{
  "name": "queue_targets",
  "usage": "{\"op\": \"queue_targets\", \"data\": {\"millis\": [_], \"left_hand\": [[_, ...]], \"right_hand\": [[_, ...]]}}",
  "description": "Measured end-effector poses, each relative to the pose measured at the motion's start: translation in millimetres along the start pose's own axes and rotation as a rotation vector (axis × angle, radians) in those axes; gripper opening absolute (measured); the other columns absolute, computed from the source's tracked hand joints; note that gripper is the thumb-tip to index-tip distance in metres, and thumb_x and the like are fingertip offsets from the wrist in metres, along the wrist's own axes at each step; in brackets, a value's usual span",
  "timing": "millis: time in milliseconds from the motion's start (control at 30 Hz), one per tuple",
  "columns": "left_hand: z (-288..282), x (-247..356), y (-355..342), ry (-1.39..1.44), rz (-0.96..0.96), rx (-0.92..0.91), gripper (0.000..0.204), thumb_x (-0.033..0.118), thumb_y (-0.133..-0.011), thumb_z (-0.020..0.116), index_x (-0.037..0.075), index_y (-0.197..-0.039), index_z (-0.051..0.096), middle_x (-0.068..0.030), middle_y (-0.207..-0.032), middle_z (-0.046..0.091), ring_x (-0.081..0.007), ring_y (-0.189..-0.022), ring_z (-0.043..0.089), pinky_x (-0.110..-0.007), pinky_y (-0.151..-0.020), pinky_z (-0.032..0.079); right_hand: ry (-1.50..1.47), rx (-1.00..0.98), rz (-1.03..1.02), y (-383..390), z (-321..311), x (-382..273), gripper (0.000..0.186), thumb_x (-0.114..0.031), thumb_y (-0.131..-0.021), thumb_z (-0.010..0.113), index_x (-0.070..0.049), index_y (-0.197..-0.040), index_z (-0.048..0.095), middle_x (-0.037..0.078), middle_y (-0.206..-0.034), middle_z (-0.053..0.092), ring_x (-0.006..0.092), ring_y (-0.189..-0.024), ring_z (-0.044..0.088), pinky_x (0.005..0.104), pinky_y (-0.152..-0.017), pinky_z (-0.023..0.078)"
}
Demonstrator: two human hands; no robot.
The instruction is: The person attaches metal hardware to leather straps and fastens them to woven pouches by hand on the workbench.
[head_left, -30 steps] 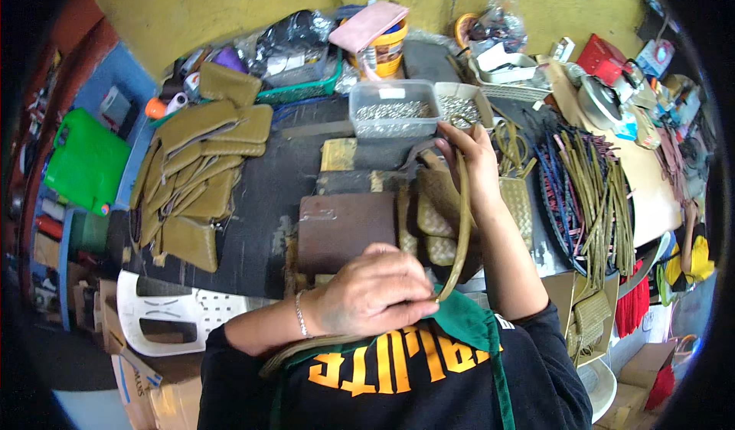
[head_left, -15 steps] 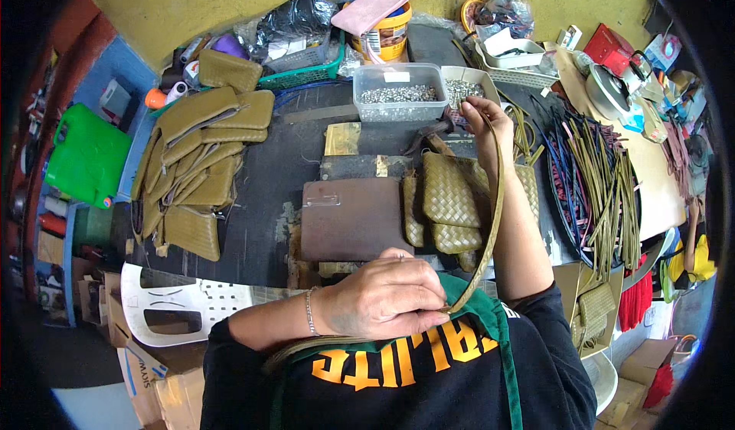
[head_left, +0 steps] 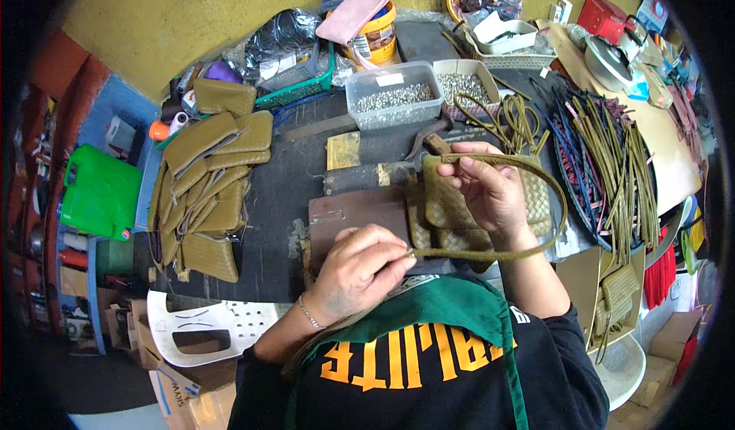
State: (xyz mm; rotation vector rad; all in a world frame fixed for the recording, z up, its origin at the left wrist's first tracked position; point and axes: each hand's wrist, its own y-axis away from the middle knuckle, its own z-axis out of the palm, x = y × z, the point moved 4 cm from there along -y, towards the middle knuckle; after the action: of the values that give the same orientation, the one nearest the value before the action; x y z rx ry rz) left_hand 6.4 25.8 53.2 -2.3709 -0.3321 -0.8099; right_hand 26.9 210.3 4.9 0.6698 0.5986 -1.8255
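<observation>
My left hand [head_left: 354, 273] pinches a long olive strap [head_left: 556, 200] low, just above my green apron, with a small point at its fingertips too small to make out. My right hand [head_left: 490, 193] holds the strap's other part between thumb and fingers, so it loops out rightward. Behind my right hand lie olive woven pieces [head_left: 440, 219], stacked on the dark table. A brown board [head_left: 344, 212] lies just beyond my left hand. A dark metal tool with a wooden part [head_left: 432, 143] rests above the woven pieces.
Olive pouches [head_left: 203, 185] are piled left. Two containers of shiny small parts [head_left: 394, 97] stand at the back. Coiled straps [head_left: 521, 124] and strip bundles [head_left: 612, 170] lie right. A crowded basket [head_left: 306, 74], white plastic chair [head_left: 184, 315] and green jerrycan [head_left: 99, 193] surround the work area.
My right hand has come lower and turned, its fingers now pointing left with the strap. My left hand has shifted upward. The strap's curve now swings out further right.
</observation>
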Motion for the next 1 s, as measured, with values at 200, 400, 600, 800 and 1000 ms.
{"op": "queue_targets", "data": {"millis": [200,400,600,800,1000], "left_hand": [[0.9,-2.9,-1.1,-0.115,-0.009,-0.028,0.008,0.007,-0.068,0.062,0.004,-0.074,0.057,-0.0029,-0.074,0.055,-0.0158,-0.068,0.053,-0.028,-0.066,0.036],[1.4,-4.8,8.0,-0.346,0.071,-0.052,0.008,0.014,-0.070,0.059,0.010,-0.077,0.056,0.0018,-0.078,0.051,-0.0131,-0.075,0.051,-0.030,-0.079,0.032],[0.4,0.0,12.8,-0.424,0.093,-0.054,0.016,0.013,-0.062,0.067,0.009,-0.075,0.059,0.0010,-0.076,0.055,-0.0130,-0.071,0.053,-0.031,-0.079,0.032],[1.1,0.0,15.7,-0.405,0.087,-0.071,0.014,0.014,-0.063,0.067,0.009,-0.073,0.058,0.0008,-0.075,0.055,-0.0133,-0.071,0.053,-0.031,-0.080,0.032],[0.6,-1.2,16.7,-0.433,0.108,-0.082,0.008,0.018,-0.070,0.059,0.012,-0.071,0.055,0.0034,-0.076,0.051,-0.0105,-0.074,0.051,-0.032,-0.083,0.029]], "right_hand": [[0.047,-0.006,0.074,18.4,8.7,18.8,0.016,0.001,-0.076,0.055,-0.001,-0.091,0.051,0.010,-0.085,0.059,0.0159,-0.076,0.059,0.0208,-0.059,0.046],[0.287,-0.075,0.046,52.2,23.5,37.0,0.016,0.004,-0.076,0.053,0.003,-0.092,0.049,0.014,-0.090,0.058,0.0161,-0.080,0.058,0.0233,-0.070,0.048],[0.351,-0.155,-0.039,61.6,28.0,40.3,0.015,0.004,-0.077,0.053,0.003,-0.091,0.049,0.013,-0.091,0.057,0.0143,-0.083,0.056,0.0232,-0.073,0.047],[0.345,-0.222,-0.035,67.0,29.2,41.5,0.012,0.003,-0.078,0.051,0.001,-0.089,0.048,0.012,-0.091,0.055,0.0135,-0.087,0.054,0.0234,-0.076,0.045],[0.330,-0.275,-0.066,66.6,29.7,39.0,0.009,0.003,-0.079,0.050,0.000,-0.087,0.046,0.012,-0.088,0.054,0.0131,-0.083,0.053,0.0233,-0.074,0.044]]}}
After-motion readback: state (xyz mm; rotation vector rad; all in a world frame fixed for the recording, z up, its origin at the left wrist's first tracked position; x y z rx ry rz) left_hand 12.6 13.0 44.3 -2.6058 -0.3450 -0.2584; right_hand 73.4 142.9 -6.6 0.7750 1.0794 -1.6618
